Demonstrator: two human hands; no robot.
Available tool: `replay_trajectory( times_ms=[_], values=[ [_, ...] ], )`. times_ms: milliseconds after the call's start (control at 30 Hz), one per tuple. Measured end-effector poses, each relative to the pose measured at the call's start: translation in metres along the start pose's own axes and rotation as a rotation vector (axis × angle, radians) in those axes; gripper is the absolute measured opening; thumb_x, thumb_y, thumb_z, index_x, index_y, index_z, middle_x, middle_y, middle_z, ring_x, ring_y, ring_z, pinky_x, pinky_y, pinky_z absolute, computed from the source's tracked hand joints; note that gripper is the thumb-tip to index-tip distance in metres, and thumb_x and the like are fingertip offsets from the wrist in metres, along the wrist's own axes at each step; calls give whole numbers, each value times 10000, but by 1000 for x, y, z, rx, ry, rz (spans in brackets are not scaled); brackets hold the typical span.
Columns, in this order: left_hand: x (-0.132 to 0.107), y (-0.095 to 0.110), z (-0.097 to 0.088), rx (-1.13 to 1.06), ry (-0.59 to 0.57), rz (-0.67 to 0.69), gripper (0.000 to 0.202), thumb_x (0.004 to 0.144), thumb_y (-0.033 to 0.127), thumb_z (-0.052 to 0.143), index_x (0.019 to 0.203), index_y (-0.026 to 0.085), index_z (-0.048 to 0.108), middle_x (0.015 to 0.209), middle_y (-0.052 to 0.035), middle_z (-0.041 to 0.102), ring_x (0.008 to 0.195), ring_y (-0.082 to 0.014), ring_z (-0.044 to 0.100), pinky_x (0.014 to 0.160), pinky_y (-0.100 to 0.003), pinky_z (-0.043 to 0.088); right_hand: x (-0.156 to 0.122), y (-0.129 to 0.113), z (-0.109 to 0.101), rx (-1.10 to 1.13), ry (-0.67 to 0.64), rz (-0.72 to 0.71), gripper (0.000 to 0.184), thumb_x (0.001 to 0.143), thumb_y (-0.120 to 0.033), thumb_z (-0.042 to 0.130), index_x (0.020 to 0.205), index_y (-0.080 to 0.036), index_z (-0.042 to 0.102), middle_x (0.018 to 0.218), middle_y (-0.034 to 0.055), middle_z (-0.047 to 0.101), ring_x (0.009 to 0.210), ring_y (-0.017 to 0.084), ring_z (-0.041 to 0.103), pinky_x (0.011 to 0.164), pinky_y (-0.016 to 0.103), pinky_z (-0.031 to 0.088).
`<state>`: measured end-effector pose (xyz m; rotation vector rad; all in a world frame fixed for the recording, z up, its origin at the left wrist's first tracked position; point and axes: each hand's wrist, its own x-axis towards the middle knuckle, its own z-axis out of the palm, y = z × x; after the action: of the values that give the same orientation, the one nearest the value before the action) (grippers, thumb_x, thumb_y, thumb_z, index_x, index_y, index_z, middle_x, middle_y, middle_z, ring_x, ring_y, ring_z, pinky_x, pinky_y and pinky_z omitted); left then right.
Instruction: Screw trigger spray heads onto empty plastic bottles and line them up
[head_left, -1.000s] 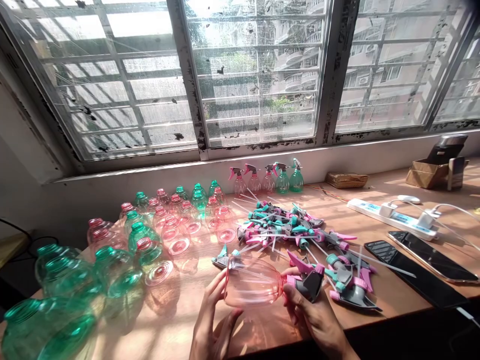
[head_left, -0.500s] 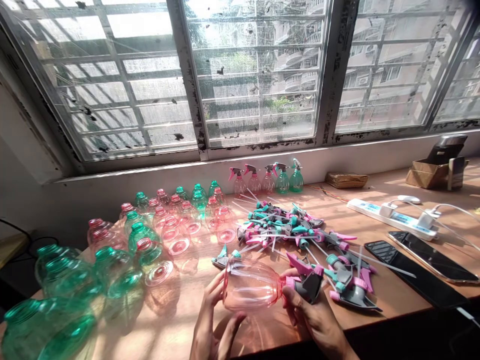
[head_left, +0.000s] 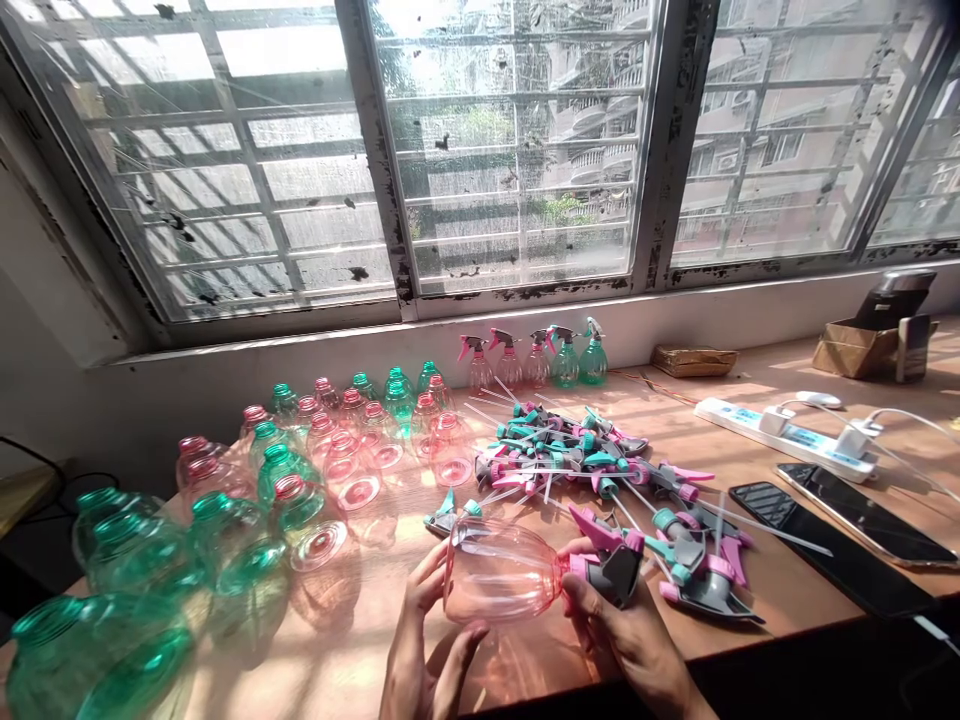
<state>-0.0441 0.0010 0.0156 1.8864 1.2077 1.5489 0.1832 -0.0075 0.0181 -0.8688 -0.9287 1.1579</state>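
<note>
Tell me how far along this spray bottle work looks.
Five bottles by the window already have sprayer heads. The left hand holds a pink bottle, and the right hand grips a sprayer head at its neck. Many bare bottles and a pile of loose heads remain.

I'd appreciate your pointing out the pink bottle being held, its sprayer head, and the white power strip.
Pink plastic spray bottle (head_left: 501,572): head view, on its clear body.
Grey and pink trigger sprayer head (head_left: 621,577): head view, on the grey shroud.
White power strip (head_left: 784,438): head view, on its top face.

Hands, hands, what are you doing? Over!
Left hand cradling pink plastic bottle. Right hand holding pink-gray trigger sprayer at its neck. Loose sprayers beside it.
</note>
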Motion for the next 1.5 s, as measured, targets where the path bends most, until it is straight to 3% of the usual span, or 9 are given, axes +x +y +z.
replay_trajectory(
  times_ms=[167, 300, 467, 700, 900, 1167, 1267, 1367, 1500],
  values=[
    [3, 3, -4, -10, -66, 2, 395, 1048, 418, 607, 1436, 347, 575, 1583, -95, 568, 1438, -321, 580, 981, -357, 654, 1, -3, 2, -6, -1, 5, 512, 818, -617, 857, 1050, -196, 681, 600, -34, 655, 417, 99, 514, 422, 212, 431],
    [4, 2, -3, 0, -70, 39, 399, 1071, 377, 569, 1466, 326, 556, 1566, -112, 562, 1486, -335, 514, 1147, -470, 538, 1, -7, 2, -8, 2, 21, 493, 833, -617, 843, 1029, -192, 687, 595, -34, 641, 424, 103, 516, 431, 219, 429],
    [1, 4, 0, -26, -15, 4, 519, 964, 568, 677, 1408, 313, 587, 1542, -129, 573, 1466, -392, 521, 1198, -571, 465, -2, -13, 4, -7, -7, 16, 491, 839, -608, 846, 1047, -204, 658, 607, -36, 656, 435, 100, 538, 450, 212, 448],
    [6, 9, -9, 30, -88, 52, 372, 1035, 435, 628, 1384, 316, 583, 1568, -123, 563, 1468, -356, 532, 1189, -524, 483, -2, -13, 5, 1, 9, 26, 494, 821, -606, 863, 1038, -204, 674, 603, -31, 662, 437, 99, 535, 449, 205, 444],
    [4, 6, 0, 20, 1, 115, 361, 1058, 417, 592, 1402, 307, 586, 1495, -134, 606, 1439, -337, 569, 1130, -485, 547, -3, -15, 6, 16, 15, -3, 510, 811, -639, 854, 1014, -199, 693, 613, -25, 664, 448, 106, 532, 445, 210, 441],
    [1, 4, 0, -36, -14, -21, 458, 954, 600, 667, 1312, 314, 651, 1542, -140, 608, 1440, -403, 564, 1116, -554, 559, -5, -17, 7, 58, 35, 32, 599, 767, -672, 870, 1109, -214, 690, 594, -40, 642, 466, 120, 532, 450, 222, 436],
    [4, 6, -5, -8, -24, -6, 395, 987, 542, 647, 1298, 299, 665, 1537, -147, 617, 1420, -398, 587, 1127, -554, 552, -4, -13, 5, 76, 39, 61, 557, 771, -642, 886, 1083, -225, 687, 619, -38, 661, 479, 111, 539, 467, 216, 458],
    [6, 5, -9, 24, -91, 57, 340, 1026, 402, 644, 1356, 323, 630, 1600, -124, 553, 1497, -360, 511, 1186, -539, 496, -2, -9, 3, 37, 26, 38, 529, 784, -620, 887, 1050, -209, 687, 610, -29, 670, 443, 106, 536, 444, 216, 443],
    [3, 0, -4, -21, -25, 52, 362, 1052, 372, 606, 1412, 332, 605, 1597, -117, 556, 1486, -333, 531, 1080, -452, 603, 0, -9, 3, 4, 22, 4, 519, 810, -611, 867, 1068, -197, 690, 598, -28, 659, 422, 119, 540, 432, 232, 442]
  ],
)
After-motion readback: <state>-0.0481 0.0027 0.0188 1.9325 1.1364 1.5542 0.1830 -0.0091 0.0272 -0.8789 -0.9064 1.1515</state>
